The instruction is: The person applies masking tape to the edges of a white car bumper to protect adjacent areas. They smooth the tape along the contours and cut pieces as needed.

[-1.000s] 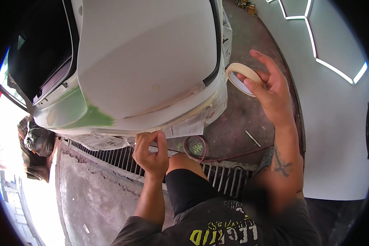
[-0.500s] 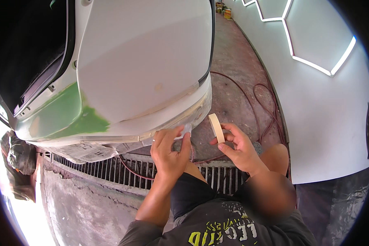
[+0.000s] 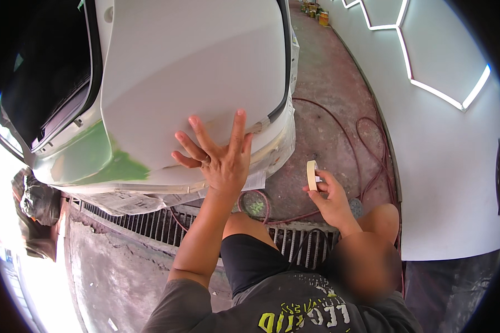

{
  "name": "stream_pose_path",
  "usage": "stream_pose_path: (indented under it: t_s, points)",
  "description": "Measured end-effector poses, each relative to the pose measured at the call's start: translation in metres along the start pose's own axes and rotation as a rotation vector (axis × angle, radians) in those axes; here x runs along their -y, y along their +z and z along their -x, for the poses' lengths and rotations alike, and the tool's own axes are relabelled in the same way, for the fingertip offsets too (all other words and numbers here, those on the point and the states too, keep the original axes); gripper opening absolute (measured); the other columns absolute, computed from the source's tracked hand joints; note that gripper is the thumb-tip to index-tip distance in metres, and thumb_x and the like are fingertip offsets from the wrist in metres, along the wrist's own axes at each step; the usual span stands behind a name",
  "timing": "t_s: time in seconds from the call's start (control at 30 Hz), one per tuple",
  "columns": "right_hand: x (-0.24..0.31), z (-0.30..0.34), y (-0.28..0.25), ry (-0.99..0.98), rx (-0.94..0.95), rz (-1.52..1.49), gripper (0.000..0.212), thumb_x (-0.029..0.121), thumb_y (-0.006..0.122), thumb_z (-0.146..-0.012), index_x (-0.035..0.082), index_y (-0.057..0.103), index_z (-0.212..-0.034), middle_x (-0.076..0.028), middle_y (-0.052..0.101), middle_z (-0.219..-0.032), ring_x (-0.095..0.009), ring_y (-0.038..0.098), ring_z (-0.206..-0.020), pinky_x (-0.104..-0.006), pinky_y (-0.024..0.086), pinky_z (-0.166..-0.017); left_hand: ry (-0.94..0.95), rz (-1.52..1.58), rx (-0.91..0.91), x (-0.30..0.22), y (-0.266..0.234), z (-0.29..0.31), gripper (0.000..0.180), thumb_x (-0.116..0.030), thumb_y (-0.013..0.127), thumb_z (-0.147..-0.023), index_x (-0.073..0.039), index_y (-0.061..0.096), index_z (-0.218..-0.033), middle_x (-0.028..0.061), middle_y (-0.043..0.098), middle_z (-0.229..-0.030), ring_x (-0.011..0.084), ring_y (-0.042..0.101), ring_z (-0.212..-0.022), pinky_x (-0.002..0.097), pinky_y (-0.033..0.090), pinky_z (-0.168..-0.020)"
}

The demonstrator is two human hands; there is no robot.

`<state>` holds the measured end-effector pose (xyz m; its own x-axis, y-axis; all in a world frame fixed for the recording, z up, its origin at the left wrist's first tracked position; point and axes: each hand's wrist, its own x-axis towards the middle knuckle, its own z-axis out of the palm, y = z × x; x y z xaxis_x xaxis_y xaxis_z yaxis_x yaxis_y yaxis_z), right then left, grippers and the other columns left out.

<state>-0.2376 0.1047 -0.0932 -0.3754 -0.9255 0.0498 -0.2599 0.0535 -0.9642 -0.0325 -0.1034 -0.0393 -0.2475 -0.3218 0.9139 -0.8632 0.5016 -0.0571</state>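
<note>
The person's left hand (image 3: 226, 164), bare and palm down, is spread over the lower right part of a smooth, matte white car body panel (image 3: 169, 66), near its lower edge. Its fingers are fanned wide, with nothing visible in their hold; whether every fingertip meets the surface, I cannot tell. The right hand (image 3: 334, 201) has its thumb and fingers closed on the lower part of a narrow, cream-coloured, ring-shaped roll of masking tape (image 3: 311, 176), which stands upright in that grip, beyond the panel's lower right corner and above the stained concrete floor (image 3: 322, 72). A green painted patch (image 3: 126, 161) marks the panel's lower left corner, and printed newspaper sheets (image 3: 119, 202) hang below its lower edge. Under them runs a dark slatted metal floor grate (image 3: 161, 226). A thin, dark red hose (image 3: 330, 115) winds across the floor toward the edge along the pale grey wall (image 3: 455, 177)
</note>
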Motion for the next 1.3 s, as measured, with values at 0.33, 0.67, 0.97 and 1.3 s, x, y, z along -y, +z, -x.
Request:
stream_pose_path:
  t_s: [0.33, 0.67, 0.97, 1.3]
  points:
    - [0.009, -0.010, -0.030, -0.056, -0.055, 0.122, 0.052, 0.004, 0.068, -0.099, -0.001, 0.050, -0.148, -0.013, 0.082, -0.112, -0.016, 0.071, -0.099, -0.0333, 0.051, -0.094, -0.083, 0.092, -0.120, 0.026, -0.015, 0.007, 0.107, -0.053, 0.098, -0.075, -0.045, 0.040, -0.164, 0.0366, 0.003, -0.175, 0.0599, -0.014, -0.160, 0.0740, -0.010, -0.121]
    - [0.016, -0.003, -0.034, -0.003, -0.035, 0.038, 0.054, 0.002, 0.066, -0.098, -0.001, 0.050, -0.150, -0.012, 0.082, -0.109, -0.014, 0.065, -0.097, -0.0333, 0.048, -0.099, 0.156, 0.028, -0.211, 0.094, -0.039, 0.010, 0.108, -0.062, 0.096, -0.072, -0.042, 0.038, -0.162, 0.0362, 0.010, -0.173, 0.0577, -0.005, -0.161, 0.0748, 0.005, -0.124]
    - [0.012, -0.002, -0.023, -0.050, -0.020, 0.061, 0.053, 0.002, 0.066, -0.100, 0.000, 0.051, -0.151, -0.013, 0.081, -0.110, -0.015, 0.067, -0.099, -0.0338, 0.050, -0.097, 0.039, 0.037, -0.099, 0.099, -0.044, 0.008, 0.124, -0.066, 0.098, -0.065, -0.047, 0.030, -0.168, 0.0311, -0.002, -0.175, 0.0572, -0.014, -0.160, 0.0780, 0.001, -0.121]
    - [0.011, 0.004, -0.016, 0.027, 0.005, -0.032, 0.042, 0.005, 0.063, -0.104, -0.003, 0.054, -0.144, -0.013, 0.078, -0.111, -0.013, 0.068, -0.106, -0.0287, 0.050, -0.095, -0.033, -0.013, -0.078, 0.103, -0.073, 0.013, 0.128, -0.059, 0.098, -0.071, -0.031, 0.023, -0.170, 0.0298, 0.004, -0.173, 0.0554, -0.005, -0.160, 0.0767, 0.012, -0.121]
